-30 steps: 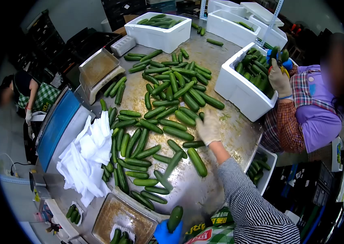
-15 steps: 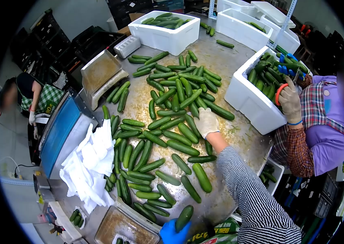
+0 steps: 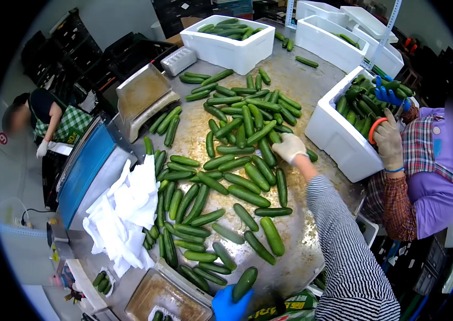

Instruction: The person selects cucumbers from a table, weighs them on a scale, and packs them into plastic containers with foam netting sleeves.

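Observation:
My left hand (image 3: pixel 230 304), in a blue glove, is closed around the lower end of a green cucumber (image 3: pixel 245 284) at the bottom edge of the view. My right hand (image 3: pixel 290 148), in a pale knit glove, lies closed over a long cucumber on the right side of the pile; one tip of that cucumber (image 3: pixel 312 155) shows beside the wrist, and the fingertips are partly hidden. Many loose cucumbers (image 3: pixel 249 122) spread across the metal table (image 3: pixel 304 216), in a heap at the middle and in rows at the left.
White foam boxes (image 3: pixel 226 49) of cucumbers stand at the back and right (image 3: pixel 339 142). Scales (image 3: pixel 146 96) and white cloths (image 3: pixel 122 214) line the left; another scale (image 3: pixel 167 297) is near me. One person holds orange-handled scissors (image 3: pixel 377 130) at the right box; another bends at far left.
My right hand has shifted from a cucumber in the middle up and right onto the long one. My left hand keeps its cucumber. The whole view has swung slightly.

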